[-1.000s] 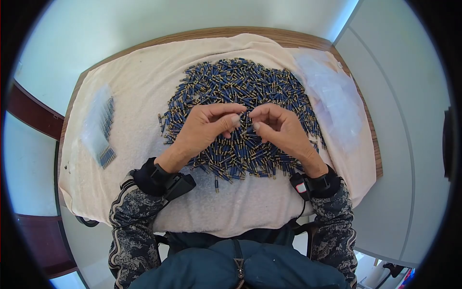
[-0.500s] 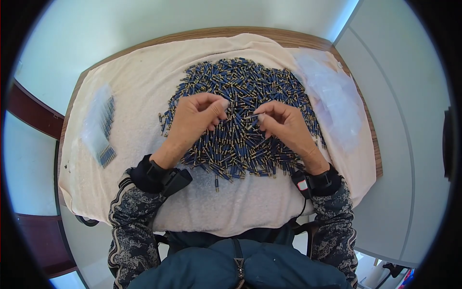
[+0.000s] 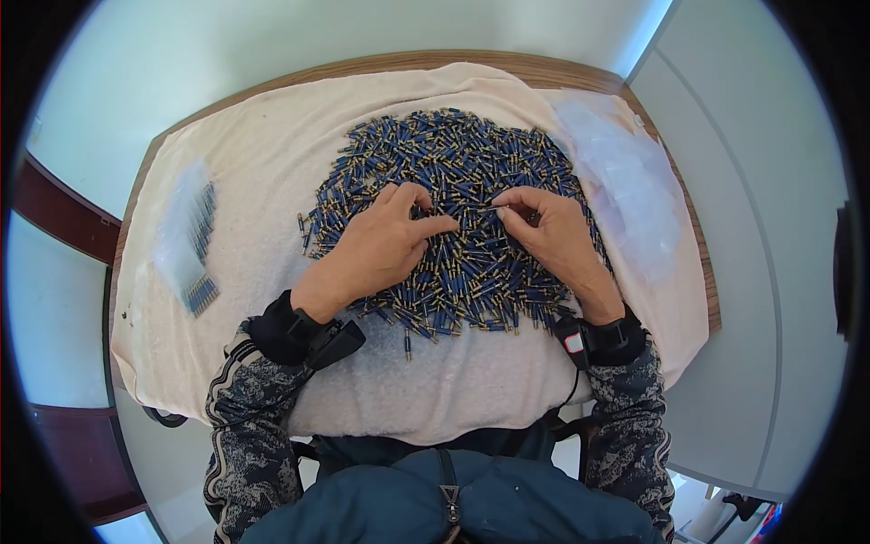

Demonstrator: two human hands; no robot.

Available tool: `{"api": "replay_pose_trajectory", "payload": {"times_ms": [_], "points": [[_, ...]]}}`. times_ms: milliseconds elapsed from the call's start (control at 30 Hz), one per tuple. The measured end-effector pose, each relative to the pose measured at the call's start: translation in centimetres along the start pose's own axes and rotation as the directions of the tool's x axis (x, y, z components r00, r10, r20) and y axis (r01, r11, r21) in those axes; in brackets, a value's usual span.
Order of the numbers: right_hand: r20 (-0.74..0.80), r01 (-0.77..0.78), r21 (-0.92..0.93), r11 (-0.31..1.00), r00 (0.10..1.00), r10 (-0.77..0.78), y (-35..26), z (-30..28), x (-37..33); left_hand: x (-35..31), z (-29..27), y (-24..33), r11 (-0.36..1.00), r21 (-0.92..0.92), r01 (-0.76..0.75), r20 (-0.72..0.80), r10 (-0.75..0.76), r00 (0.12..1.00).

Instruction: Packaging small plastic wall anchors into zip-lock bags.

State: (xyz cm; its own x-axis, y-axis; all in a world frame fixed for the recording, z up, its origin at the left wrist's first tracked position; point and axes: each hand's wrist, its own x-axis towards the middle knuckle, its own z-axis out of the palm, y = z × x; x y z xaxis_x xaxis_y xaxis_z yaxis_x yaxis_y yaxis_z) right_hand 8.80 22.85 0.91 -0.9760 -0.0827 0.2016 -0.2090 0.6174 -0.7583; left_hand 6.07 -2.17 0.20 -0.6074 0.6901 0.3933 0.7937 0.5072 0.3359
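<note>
A wide pile of small dark-blue cylindrical plugs with gold-coloured ends (image 3: 453, 281) lies on a cream cloth (image 3: 263, 227). Over its left middle is my left hand (image 3: 376, 245), thumb stretched out to the right and apart from the bent forefinger. Its other fingers are partly hidden beneath the hand, and no piece shows clearly between thumb and forefinger. To the right, my right hand (image 3: 557, 238) pinches one slim plug (image 3: 487, 208) between thumb and forefinger, its end pointing left toward the left hand.
On the cloth's left lies a clear plastic bag (image 3: 177, 231) with a row of similar plugs in it. Several empty-looking clear bags (image 3: 625, 181) are heaped at the right. One loose plug (image 3: 408, 346) sits in front of the pile. A grey panel (image 3: 725, 272) stands close on the right.
My left hand has moved right and slightly down, and its thumb and forefinger have spread from a pinch. The right hand has shifted slightly right, still pinching a plug.
</note>
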Motion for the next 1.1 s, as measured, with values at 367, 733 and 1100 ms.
{"api": "replay_pose_trajectory", "payload": {"times_ms": [367, 733, 1100], "points": [[0.013, -0.005, 0.155, 0.988, 1.0, 0.003, 0.2, 0.1, 0.0, 0.1, 0.0, -0.7, 0.997, -0.077, -0.016, -0.021, 0.015, 1.0], [0.141, -0.086, 0.236, 0.968, 0.989, 0.053, -0.5, 0.1, -0.2, 0.5, -0.6, -0.4, 0.242, -0.88, 0.409, 0.286, -0.417, 0.863], [0.302, -0.238, 0.673, 0.7, 0.953, 0.033, -1.6, 2.6, -0.9, 0.5, 0.6, 1.0, 0.251, -0.885, 0.393, 0.281, -0.386, 0.879]]}}
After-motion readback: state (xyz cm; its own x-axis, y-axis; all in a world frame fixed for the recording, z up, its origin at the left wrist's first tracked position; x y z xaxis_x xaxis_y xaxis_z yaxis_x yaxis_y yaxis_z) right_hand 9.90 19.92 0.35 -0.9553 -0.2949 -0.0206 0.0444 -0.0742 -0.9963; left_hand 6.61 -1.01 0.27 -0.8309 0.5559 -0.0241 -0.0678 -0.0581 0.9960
